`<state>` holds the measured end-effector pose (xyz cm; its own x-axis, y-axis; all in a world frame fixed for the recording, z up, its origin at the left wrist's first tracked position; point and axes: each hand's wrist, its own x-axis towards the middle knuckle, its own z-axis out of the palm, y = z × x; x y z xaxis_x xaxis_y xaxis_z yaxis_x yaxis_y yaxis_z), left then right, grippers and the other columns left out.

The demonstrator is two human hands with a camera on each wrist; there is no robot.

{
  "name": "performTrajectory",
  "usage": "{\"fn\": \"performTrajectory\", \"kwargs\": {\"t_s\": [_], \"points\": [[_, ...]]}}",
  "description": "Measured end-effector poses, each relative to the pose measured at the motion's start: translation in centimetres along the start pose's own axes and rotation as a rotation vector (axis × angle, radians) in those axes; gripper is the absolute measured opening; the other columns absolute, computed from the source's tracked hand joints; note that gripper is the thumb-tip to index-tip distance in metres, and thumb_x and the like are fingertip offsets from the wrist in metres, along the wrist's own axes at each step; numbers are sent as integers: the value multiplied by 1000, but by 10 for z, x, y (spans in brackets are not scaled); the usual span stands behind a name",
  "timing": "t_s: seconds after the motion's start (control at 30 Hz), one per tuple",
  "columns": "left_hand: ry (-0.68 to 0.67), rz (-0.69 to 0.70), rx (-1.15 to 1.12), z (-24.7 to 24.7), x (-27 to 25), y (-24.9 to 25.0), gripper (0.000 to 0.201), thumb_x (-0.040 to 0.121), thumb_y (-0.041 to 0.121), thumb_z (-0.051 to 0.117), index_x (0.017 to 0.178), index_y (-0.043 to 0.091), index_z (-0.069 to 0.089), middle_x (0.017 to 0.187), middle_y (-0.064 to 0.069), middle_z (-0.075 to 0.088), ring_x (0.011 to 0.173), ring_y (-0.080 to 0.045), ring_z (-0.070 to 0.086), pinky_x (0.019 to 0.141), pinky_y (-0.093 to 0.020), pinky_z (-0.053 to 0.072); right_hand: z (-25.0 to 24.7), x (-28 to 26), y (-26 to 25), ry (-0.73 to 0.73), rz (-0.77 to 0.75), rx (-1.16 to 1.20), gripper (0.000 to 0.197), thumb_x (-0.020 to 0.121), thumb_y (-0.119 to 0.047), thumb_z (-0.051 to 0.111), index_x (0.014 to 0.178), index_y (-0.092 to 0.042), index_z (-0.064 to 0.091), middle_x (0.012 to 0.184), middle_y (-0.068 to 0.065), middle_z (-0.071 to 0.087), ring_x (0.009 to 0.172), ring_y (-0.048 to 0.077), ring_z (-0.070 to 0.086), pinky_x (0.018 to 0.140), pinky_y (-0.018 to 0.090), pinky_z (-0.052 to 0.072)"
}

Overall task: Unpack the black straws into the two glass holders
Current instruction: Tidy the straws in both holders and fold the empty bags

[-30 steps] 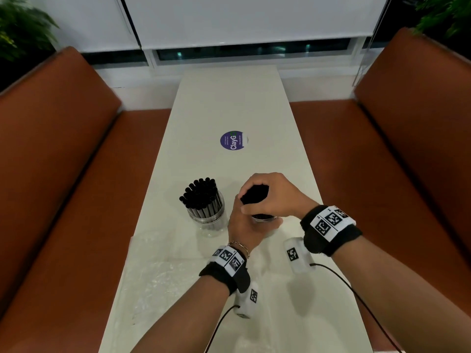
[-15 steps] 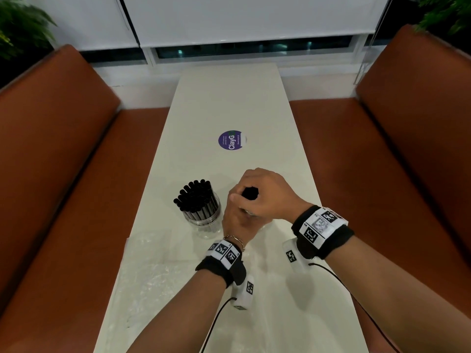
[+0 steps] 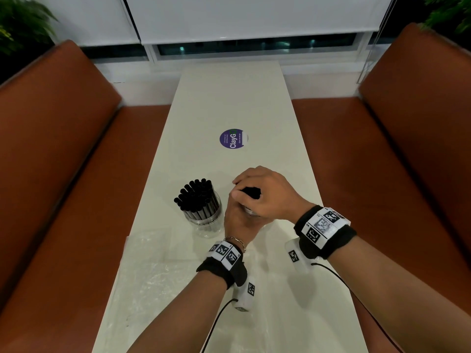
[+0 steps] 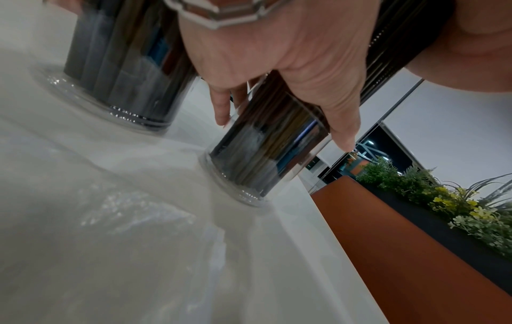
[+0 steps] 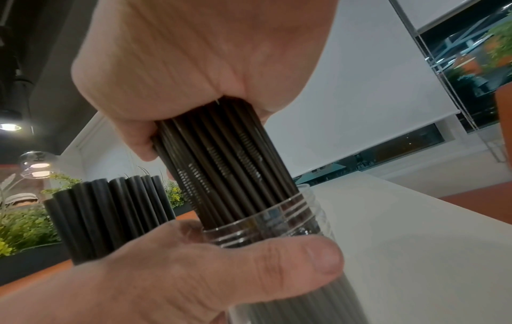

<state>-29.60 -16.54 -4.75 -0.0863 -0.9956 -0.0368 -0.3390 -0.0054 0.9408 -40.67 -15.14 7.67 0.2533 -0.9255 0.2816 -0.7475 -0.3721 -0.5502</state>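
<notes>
Two glass holders stand on the white table [image 3: 229, 98]. The left glass holder [image 3: 204, 220] is full of black straws [image 3: 196, 197] and stands untouched. My left hand [image 3: 238, 217] wraps round the right glass holder [image 4: 266, 153], whose rim [image 5: 277, 217] shows between thumb and fingers. My right hand [image 3: 262, 194] grips a bundle of black straws [image 5: 230, 162] from above. The bundle's lower ends sit inside that right glass holder. In the head view both hands hide most of the right holder.
A clear plastic wrapper [image 3: 150, 266] lies flat on the table's near left. A round purple sticker [image 3: 233, 138] sits farther along the table. Orange bench seats [image 3: 63, 200] flank the table on both sides. Plants [image 4: 457, 201] line the bench backs.
My right hand has closed tighter over the straw tops and sunk lower toward the holder, hiding more of the bundle. The left hand stays round the right glass.
</notes>
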Motion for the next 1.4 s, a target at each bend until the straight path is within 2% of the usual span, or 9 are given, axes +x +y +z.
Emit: {"fn": "performTrajectory", "kwargs": {"t_s": [0.07, 0.2, 0.33, 0.63, 0.83, 1.0, 1.23, 1.3, 1.4], "points": [[50, 20, 29, -2, -2, -2, 80, 62, 28, 99, 130, 24, 59, 113, 14, 68, 98, 0, 66, 82, -22, 59, -1, 0, 0, -14, 4, -11, 22, 97, -43, 66, 100, -29, 82, 120, -16, 74, 108, 10, 64, 92, 33, 55], [-2, 35, 49, -1, -3, 3, 78, 59, 50, 90, 125, 28, 55, 111, 13, 70, 101, -3, 72, 85, -35, 64, 0, -1, 0, -27, -30, -58, 28, 103, -40, 58, 103, -24, 81, 118, -14, 75, 108, 12, 63, 88, 36, 56], [27, 1, 36, -7, -8, 6, 85, 59, 37, 99, 131, 23, 56, 117, 10, 71, 102, -4, 70, 90, -33, 63, 0, -2, 0, 7, -36, -60, 21, 101, -38, 64, 98, -24, 79, 105, -13, 77, 98, 15, 65, 82, 38, 57], [-47, -22, 5, -8, -6, 11, 89, 54, 48, 100, 129, 33, 55, 114, 10, 73, 103, -10, 75, 84, -44, 66, -5, 1, -7, -45, 29, -14, 15, 95, -43, 67, 95, -29, 64, 87, -11, 71, 86, 11, 61, 79, 39, 55], [30, 2, 32, -10, -13, 12, 95, 57, 33, 102, 139, 23, 55, 125, 16, 66, 108, -2, 65, 94, -31, 58, -8, 1, -10, -102, 2, -37, 21, 103, -39, 58, 121, -38, 70, 104, -17, 76, 100, 9, 61, 86, 30, 51], [-38, 20, 63, -9, -10, 17, 73, 59, 44, 98, 120, 36, 57, 108, 14, 73, 99, -2, 74, 86, -34, 65, -8, 1, -9, -133, 11, -72, 24, 104, -38, 57, 104, -31, 80, 101, -14, 76, 97, 16, 62, 83, 40, 54], [-45, 32, 50, -11, -13, 21, 86, 54, 48, 101, 125, 35, 55, 113, 11, 74, 102, -5, 75, 88, -38, 65, -9, 2, -11, -127, 15, -59, 25, 103, -37, 56, 99, -28, 79, 99, -14, 76, 95, 16, 61, 82, 40, 54], [-45, 15, 55, -13, -15, 22, 91, 53, 46, 103, 129, 30, 55, 116, 11, 73, 103, -3, 74, 88, -31, 65, -9, 2, -11, -126, 18, -59, 27, 103, -38, 55, 99, -27, 79, 101, -15, 76, 95, 15, 61, 83, 40, 54], [-40, 1, -29, -17, -21, 28, 94, 55, 22, 106, 134, 18, 55, 117, 9, 72, 101, 4, 72, 77, -11, 58, -10, 2, -10, -124, 24, -60, 28, 103, -41, 53, 102, -29, 79, 104, -15, 77, 97, 15, 61, 85, 40, 54]]}}
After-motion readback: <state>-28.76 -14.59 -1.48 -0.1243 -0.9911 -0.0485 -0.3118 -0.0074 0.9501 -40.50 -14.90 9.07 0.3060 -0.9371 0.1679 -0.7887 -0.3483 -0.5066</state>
